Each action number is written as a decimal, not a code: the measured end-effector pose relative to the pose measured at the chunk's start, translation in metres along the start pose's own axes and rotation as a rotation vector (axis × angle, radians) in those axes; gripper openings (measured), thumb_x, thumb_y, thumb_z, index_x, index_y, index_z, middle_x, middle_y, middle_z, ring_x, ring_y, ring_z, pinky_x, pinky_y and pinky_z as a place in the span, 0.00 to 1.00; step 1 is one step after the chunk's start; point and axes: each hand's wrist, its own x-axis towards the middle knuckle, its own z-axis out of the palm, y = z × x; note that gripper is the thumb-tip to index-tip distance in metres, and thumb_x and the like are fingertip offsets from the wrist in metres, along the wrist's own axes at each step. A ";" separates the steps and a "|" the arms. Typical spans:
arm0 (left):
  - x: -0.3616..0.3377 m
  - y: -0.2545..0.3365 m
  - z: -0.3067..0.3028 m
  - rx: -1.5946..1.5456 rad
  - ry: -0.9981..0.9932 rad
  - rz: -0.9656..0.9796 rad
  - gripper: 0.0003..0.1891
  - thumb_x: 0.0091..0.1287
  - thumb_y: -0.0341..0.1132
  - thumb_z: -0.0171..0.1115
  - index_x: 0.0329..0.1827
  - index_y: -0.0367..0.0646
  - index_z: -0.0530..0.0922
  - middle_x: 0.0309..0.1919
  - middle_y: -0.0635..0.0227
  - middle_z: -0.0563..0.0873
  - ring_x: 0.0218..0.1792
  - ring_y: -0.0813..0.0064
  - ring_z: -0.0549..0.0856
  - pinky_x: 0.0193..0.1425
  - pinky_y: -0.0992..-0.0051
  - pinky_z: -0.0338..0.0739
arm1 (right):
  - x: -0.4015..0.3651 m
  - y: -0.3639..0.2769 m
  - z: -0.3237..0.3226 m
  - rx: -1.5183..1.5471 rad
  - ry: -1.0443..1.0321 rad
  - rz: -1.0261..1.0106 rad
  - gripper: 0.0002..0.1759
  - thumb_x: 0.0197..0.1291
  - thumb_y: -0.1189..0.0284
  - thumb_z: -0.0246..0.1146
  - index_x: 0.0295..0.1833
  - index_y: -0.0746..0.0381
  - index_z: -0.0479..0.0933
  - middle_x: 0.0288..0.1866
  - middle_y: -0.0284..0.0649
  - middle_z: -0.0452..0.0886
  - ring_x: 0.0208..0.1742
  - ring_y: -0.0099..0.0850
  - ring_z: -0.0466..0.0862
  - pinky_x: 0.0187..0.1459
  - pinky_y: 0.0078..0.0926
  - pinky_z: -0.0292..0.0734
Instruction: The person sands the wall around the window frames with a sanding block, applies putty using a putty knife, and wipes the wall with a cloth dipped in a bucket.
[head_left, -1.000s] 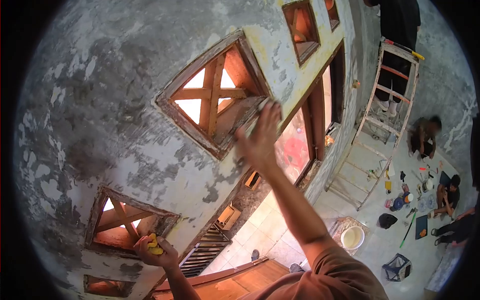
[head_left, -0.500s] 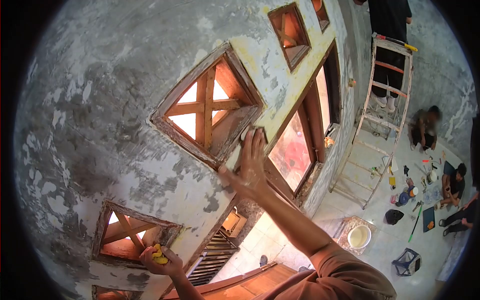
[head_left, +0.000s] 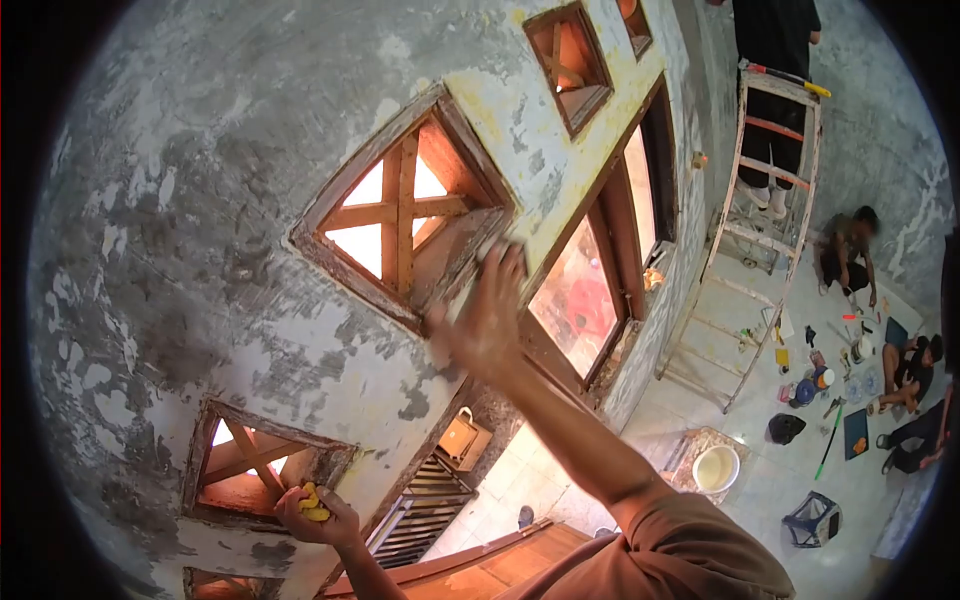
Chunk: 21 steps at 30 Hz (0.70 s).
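Note:
My right hand is pressed to the wall beside the lower right edge of a diamond-shaped window frame. Its fingers are stretched and smeared by motion, with the thumb apart. Under the fingertips shows the dark edge of a small flat piece, too blurred to name. Lower left, my left hand is closed around a crumpled yellow cloth. It rests near the corner of a smaller wooden window frame. Patchy grey and white plaster covers the wall around both hands.
A ladder stands at the right, with a person high up by it. Below, several people sit near scattered tools. A white bucket and a dark stool are on the floor. A brown-framed window lies beyond my right hand.
My right hand has shifted slightly left and up along the frame edge and is now more blurred. The left hand keeps the yellow cloth. The seated person near the ladder has extended an arm.

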 end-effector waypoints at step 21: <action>-0.005 -0.004 -0.001 0.094 0.006 0.013 0.11 0.64 0.35 0.62 0.40 0.36 0.73 0.36 0.57 0.77 0.38 0.55 0.78 0.44 0.59 0.74 | -0.005 0.011 -0.007 -0.067 -0.090 -0.044 0.64 0.59 0.36 0.54 0.73 0.81 0.33 0.76 0.73 0.31 0.79 0.61 0.32 0.75 0.54 0.32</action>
